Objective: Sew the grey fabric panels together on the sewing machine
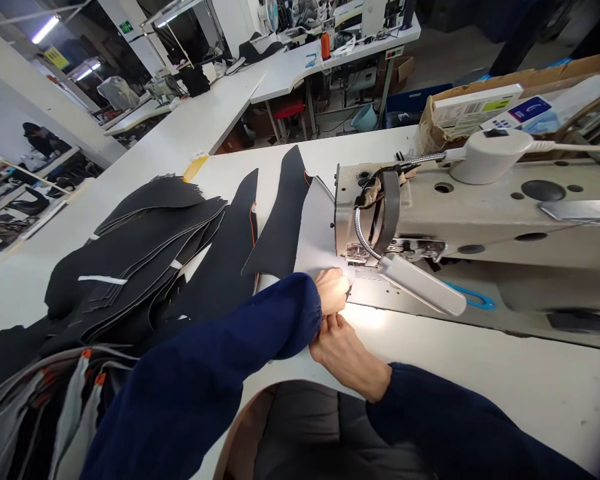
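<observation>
Beside the needle area of a sewing machine [360, 257], my left hand [333, 290] is closed on the near edge of a cut fabric piece. This fabric piece [317, 233] shows a light grey side by the machine head and a black side [283, 220] folded out to the left. My right hand [347, 353] is just below, its fingers curled in and touching the left hand; what they pinch is hidden. Left of it lies another black panel [230, 247] with an orange thread along its edge.
Stacked black panels [135, 260] cover the left of the white table [480, 373]. Grey-backed pieces with orange tabs [75, 413] hang at the lower left. A lamp [425, 287] juts out before the machine; a blue tool [475, 298] lies behind it. A cardboard box [433, 127] stands behind.
</observation>
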A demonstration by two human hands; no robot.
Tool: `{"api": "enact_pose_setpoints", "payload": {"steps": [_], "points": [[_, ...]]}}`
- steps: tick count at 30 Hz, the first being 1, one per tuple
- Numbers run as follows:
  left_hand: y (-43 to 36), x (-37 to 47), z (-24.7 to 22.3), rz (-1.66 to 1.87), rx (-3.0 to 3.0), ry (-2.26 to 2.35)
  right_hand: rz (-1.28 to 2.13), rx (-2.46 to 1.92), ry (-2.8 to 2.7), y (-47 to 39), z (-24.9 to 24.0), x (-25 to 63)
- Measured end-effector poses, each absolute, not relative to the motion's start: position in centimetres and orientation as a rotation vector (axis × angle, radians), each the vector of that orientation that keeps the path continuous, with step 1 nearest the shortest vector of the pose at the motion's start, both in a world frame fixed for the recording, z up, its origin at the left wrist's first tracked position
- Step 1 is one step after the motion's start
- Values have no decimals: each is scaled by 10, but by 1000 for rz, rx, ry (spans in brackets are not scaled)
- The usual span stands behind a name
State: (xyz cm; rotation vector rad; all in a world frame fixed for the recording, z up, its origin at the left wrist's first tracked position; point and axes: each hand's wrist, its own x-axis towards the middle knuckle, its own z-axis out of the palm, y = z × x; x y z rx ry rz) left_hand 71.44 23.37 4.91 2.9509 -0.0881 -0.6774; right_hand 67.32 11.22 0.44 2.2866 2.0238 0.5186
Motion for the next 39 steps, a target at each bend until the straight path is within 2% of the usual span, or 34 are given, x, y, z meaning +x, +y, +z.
{"api": "enact_pose_setpoints", "payload": {"steps": [3,7,13,22,32,39], "points": [[241,707,51,-574,2991,-125,592,2311,2001,111,-4,673],[246,698,51,-651,3010,-234,701,2332,1991,109,-13,682],[241,705,47,-652,3045,-331,679,2388,1981,105,-12,691],[236,713,51,-658,2984,-139,633,2392,2071,100,-26,693],[234,723,42,-423,2915,-11,628,2519,1876,109,-24,690],[248,700,35,-412,2852,-1,749,2607,1842,105,-41,701]]}}
